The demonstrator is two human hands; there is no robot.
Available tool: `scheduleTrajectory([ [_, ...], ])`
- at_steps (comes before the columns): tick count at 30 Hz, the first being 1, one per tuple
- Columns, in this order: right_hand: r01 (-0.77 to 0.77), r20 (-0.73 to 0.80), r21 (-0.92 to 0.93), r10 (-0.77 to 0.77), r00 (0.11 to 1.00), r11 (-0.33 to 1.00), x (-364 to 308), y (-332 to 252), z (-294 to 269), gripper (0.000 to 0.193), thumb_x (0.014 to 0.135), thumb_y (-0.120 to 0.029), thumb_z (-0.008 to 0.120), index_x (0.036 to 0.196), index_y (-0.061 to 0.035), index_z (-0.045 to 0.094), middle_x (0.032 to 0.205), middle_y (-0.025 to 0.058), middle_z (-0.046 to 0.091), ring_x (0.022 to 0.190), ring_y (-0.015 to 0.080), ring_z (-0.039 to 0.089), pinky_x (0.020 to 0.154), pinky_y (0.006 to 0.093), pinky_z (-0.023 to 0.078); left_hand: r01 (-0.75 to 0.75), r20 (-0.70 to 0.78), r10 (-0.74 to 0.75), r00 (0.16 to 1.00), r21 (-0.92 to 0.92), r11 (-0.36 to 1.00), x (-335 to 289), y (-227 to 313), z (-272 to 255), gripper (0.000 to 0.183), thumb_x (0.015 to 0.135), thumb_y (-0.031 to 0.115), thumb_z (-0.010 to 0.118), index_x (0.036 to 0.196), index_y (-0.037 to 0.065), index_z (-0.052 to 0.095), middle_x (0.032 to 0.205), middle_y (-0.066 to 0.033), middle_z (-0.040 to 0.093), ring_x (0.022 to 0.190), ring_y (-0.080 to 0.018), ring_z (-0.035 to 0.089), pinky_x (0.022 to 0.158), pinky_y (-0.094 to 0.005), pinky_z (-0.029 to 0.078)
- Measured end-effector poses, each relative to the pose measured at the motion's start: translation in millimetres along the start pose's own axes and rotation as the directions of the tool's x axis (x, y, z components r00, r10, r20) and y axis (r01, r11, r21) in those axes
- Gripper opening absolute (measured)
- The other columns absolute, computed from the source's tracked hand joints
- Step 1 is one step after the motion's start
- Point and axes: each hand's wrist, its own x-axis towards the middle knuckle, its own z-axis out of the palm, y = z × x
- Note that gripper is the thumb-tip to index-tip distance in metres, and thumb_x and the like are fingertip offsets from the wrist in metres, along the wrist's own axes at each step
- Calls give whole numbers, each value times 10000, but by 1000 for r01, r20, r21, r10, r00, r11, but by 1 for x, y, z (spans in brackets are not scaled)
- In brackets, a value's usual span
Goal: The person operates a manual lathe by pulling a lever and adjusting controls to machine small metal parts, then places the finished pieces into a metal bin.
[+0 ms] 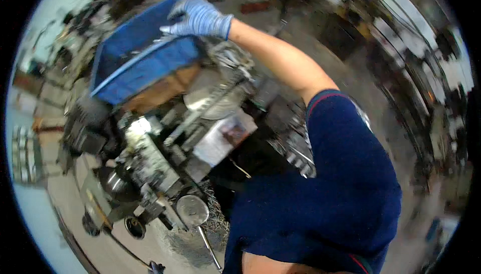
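My right hand (201, 19), in a blue-and-white striped knit glove, reaches out over the rim of a blue plastic bin (145, 68). Its thumb and fingers are apart, with a gap between them, and no object shows clearly in it. The fingertips are slightly blurred over the bin's inside, where some small greyish bits lie near the inner wall. My left hand is out of the picture; only a strip of bare skin below the dark blue sleeve shows at the lower edge.
Beneath the bin lies brown cardboard (163, 88). A greasy machine with a metal slide (200, 111) stands below it, beside a white printed sheet (223, 139). A round stool-like disc (192, 210) stands near metal shavings (215, 214). Blurred racks and clutter line the right.
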Motion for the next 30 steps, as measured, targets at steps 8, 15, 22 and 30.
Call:
scheduleTrajectory([
  [8, -754, -71, -288, 772, 632, 591, -269, 114, -189, 518, 752, -525, 621, 941, -46, 673, 856, 147, 668, 836, 270, 646, 748, 345, 489, 7, -65, 0, 998, 119, 993, -7, 11, 55, 302, 776, 220, 706, 916, -24, 597, 658, -175, 601, 521, -241, 574, 495, -309, 538],
  [15, -710, 328, -554, 898, 294, 435, -435, 156, -137, 523, 761, -552, 569, 851, -49, 677, 847, 173, 649, 787, 329, 625, 749, 389, 478, 3, -70, 8, 997, 158, 987, -12, 17, 65, 310, 776, 226, 707, 923, -24, 597, 663, -175, 602, 519, -240, 573, 495, -313, 539],
  [22, -460, 401, -796, 912, 84, 393, -413, 125, -110, 598, 722, -571, 556, 939, -25, 670, 997, 174, 643, 942, 320, 613, 825, 402, 471, -11, -88, 25, 996, 153, 988, -18, 17, 55, 319, 776, 232, 707, 930, -24, 597, 668, -175, 603, 517, -240, 571, 495, -316, 540],
  [30, -369, 364, -831, 909, 204, 416, -440, 108, -99, 586, 705, -571, 544, 915, -42, 685, 985, 168, 649, 909, 310, 624, 805, 398, 478, -12, -99, 27, 995, 148, 989, -19, 9, 49, 329, 776, 240, 708, 938, -24, 597, 674, -175, 605, 515, -239, 569, 495, -319, 541],
])
